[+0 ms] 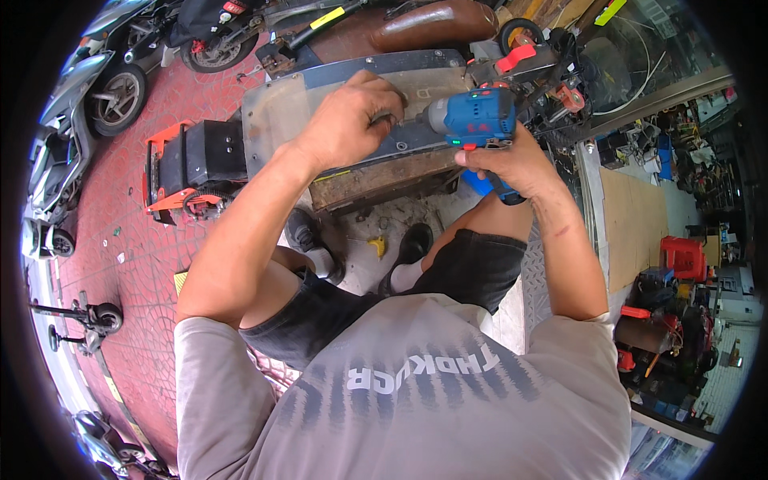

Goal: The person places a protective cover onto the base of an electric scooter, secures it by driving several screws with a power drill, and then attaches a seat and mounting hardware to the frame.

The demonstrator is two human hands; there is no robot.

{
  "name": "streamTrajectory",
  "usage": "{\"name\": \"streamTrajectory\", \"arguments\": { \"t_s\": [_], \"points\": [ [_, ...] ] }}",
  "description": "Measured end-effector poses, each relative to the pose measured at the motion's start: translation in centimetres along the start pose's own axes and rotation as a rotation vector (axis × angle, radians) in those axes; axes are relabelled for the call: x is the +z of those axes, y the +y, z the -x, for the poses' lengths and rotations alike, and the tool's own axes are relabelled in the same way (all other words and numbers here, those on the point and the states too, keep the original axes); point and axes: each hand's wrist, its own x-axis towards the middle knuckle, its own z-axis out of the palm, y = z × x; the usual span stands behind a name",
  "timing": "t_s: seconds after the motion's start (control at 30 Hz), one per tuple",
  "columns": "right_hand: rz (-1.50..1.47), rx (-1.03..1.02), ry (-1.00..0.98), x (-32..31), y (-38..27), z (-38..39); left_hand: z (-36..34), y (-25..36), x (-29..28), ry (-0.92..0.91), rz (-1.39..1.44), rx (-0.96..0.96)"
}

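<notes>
My right hand [520,164] grips a blue cordless impact driver [478,112] by its handle. The driver lies sideways, with its nose pointing left toward my other hand. Just left of that nose, my left hand [352,120] is closed with curled fingers; whatever it may pinch is hidden. Both hands are over a long scooter deck [280,104] with a greyish, worn plate and screw holes along its edges. The deck rests across a low wooden stand [384,184] in front of my knees.
A black and orange scooter part [210,156] sticks out at the deck's left end. Scooter parts with a red piece [516,58] crowd its right end. Behind lies a brown seat [436,28]. A yellow object [377,245] is between my feet. Motorbikes [116,96] stand left.
</notes>
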Motion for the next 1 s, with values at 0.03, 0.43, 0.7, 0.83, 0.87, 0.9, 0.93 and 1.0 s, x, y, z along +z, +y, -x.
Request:
{"name": "streamTrajectory", "arguments": {
  "t_s": [0.03, 0.43, 0.7, 0.83, 0.87, 0.9, 0.93, 1.0],
  "points": [
    [0.065, -0.028, 0.004, 0.0, 0.1, -0.1, 0.3, 0.0, 0.3, -0.019, -0.018, 0.033],
    [0.672, -0.080, -0.136, -0.7, -2.6, -3.1, 1.8, 0.6, 2.2, -0.119, -0.262, 0.082],
    [1.287, -0.189, -0.299, 1.8, -9.2, -5.7, 1.2, -1.4, 0.2, 0.019, -0.364, 0.013],
    [1.312, -0.116, -0.347, 2.1, -9.5, -6.5, 1.5, -3.8, -1.7, 0.079, -0.319, -0.100],
    [1.297, -0.126, -0.356, 2.0, -9.3, -6.5, 1.7, -4.3, -1.9, 0.098, -0.319, -0.090],
    [1.315, -0.094, -0.356, 2.0, -9.2, -6.7, 2.0, -4.7, -2.2, 0.094, -0.335, -0.113],
    [1.292, -0.119, -0.358, 2.0, -9.1, -6.8, 2.2, -5.0, -2.4, 0.082, -0.357, -0.143],
    [1.288, -0.087, -0.346, 1.7, -8.7, -6.8, 2.5, -5.6, -2.6, 0.057, -0.347, -0.166]
  ]
}}
